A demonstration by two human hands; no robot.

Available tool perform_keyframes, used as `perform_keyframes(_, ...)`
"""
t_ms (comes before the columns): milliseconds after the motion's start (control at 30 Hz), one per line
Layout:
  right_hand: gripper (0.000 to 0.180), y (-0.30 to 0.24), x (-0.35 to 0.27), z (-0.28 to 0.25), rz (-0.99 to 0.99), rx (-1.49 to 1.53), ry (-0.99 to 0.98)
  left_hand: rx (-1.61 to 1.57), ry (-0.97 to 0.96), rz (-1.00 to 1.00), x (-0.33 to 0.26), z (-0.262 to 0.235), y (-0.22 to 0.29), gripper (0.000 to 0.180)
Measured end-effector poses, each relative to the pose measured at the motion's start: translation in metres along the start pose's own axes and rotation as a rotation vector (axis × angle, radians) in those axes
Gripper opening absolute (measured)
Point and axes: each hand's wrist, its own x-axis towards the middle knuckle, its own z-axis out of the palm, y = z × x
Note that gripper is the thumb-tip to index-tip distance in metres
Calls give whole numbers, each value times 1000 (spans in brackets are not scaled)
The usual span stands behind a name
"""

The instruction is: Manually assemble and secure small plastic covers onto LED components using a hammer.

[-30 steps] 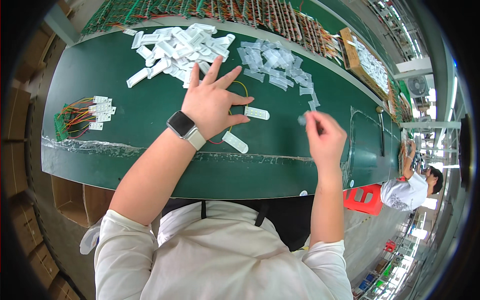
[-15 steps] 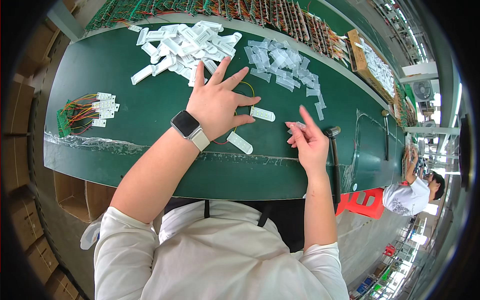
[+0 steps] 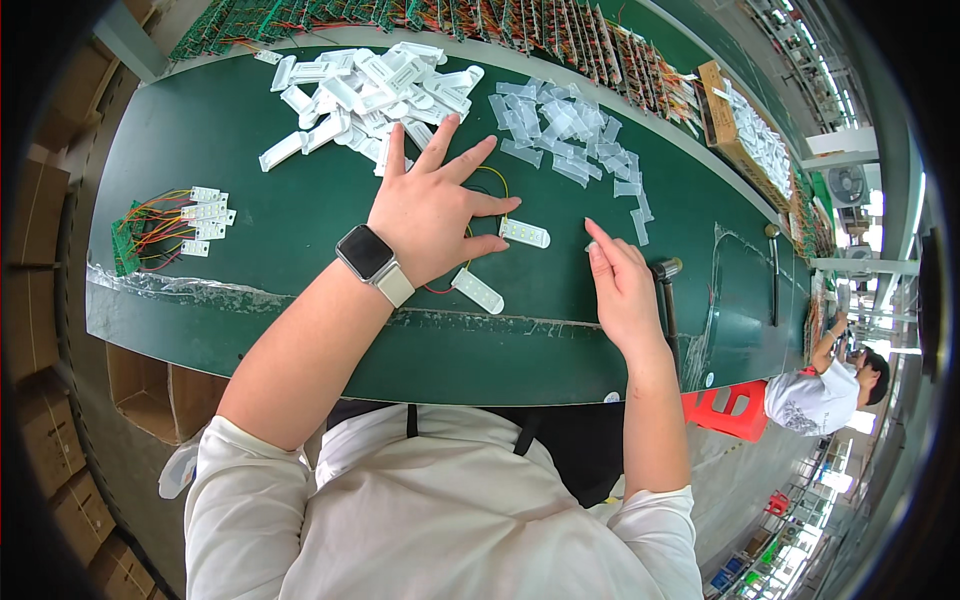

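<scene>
My left hand (image 3: 425, 220) lies palm down with its fingers spread wide, a watch (image 3: 366, 252) on its wrist. Its fingertips reach the near edge of a heap of white plastic covers (image 3: 375, 95). Beside its thumb and little wires are two white LED boards, one (image 3: 525, 232) to the right of the hand and one (image 3: 478, 291) below it. Thin yellow and red wires run from them under the palm. My right hand (image 3: 627, 295) is over the table to the right, thumb and index finger together; whatever they may hold is hidden. Clear plastic pieces (image 3: 560, 130) lie scattered beyond it.
At the left sits a wired green circuit board with small white LED boards (image 3: 207, 213). A hammer (image 3: 667, 285) lies right of my right hand. Stacked green circuit boards (image 3: 480, 28) line the back, beside a cardboard box (image 3: 735, 130). Another person (image 3: 825, 390) sits far right.
My right hand has shifted slightly and its fingers have come together; the clear piece seen at its fingertips no longer shows. My left hand has stayed almost in place.
</scene>
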Motion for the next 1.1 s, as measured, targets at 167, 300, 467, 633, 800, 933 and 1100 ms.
perform_keyframes(167,34,6,-8,-2,-141,-50,-8,-2,1,11,0,0,0,48)
perform_keyframes(300,32,8,-11,-5,-190,-68,43,12,-4,25,-1,-1,0,51)
perform_keyframes(467,25,13,-9,-9,-13,49,115,13,-22,9,-1,-2,3,52)
perform_keyframes(633,25,19,-8,-6,-211,-148,191,7,-18,9,0,-1,3,52)
perform_keyframes(800,27,23,-8,-6,-305,-193,207,11,-22,2,-1,-1,2,52)
perform_keyframes(933,33,27,-4,-9,-590,-421,241,15,-29,5,-1,-2,4,52)
perform_keyframes(1100,35,11,7,-5,-580,-224,248,4,-28,-2,0,-3,4,56)
